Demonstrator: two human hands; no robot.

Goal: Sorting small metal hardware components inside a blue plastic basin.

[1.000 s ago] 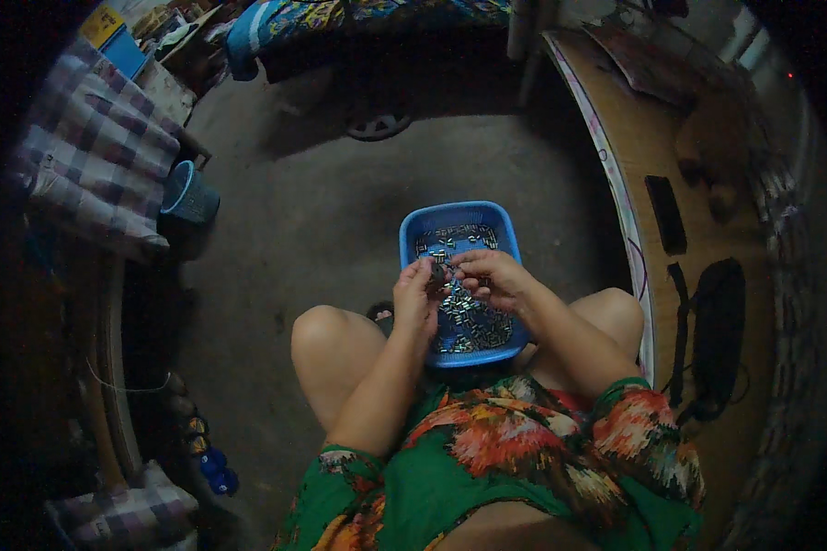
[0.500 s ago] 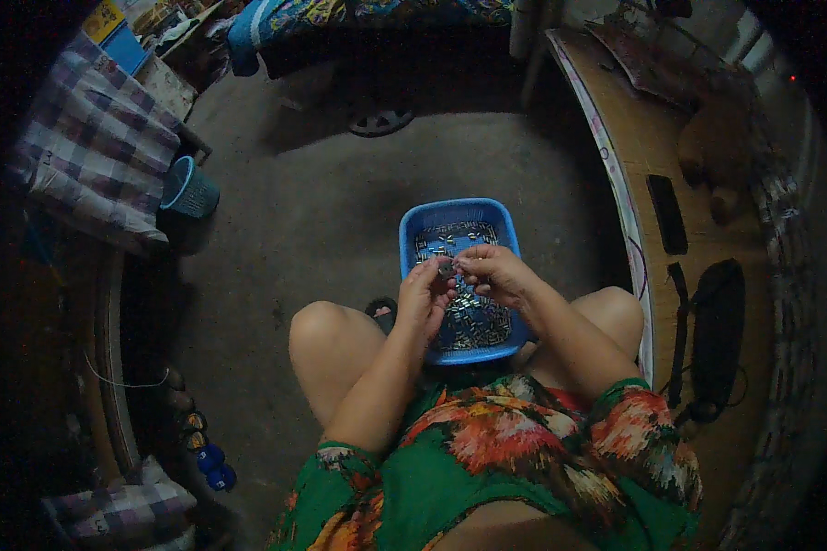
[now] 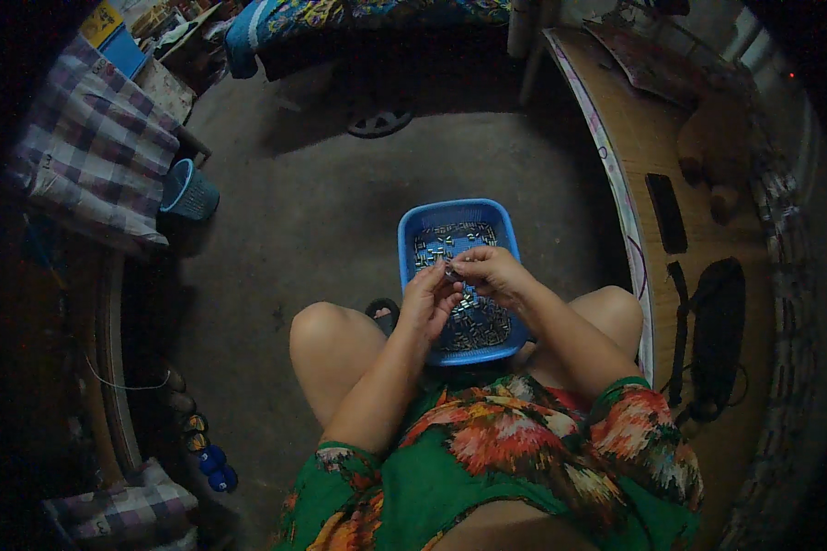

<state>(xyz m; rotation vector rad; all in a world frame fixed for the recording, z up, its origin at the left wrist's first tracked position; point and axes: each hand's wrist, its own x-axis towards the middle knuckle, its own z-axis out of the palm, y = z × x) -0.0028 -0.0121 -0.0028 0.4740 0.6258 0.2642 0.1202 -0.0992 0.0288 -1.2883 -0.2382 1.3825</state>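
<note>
A blue plastic basket sits between my knees, strewn with many small shiny metal pieces that look like short tubes. Above it, my left hand and my right hand meet at the fingertips. Both are closed in a pinch around something tiny, with a small glint between them. The fingers cover most of it, and it is too small to name.
A wooden bench or bed board runs along the right, with a black phone-like slab and a dark bag on it. A blue wastebasket stands at left by a checked cloth. A sandal shows beside the basket.
My fingertips have drawn closer together, and the small dark piece seen between them before is now mostly covered. The basket stays in place.
</note>
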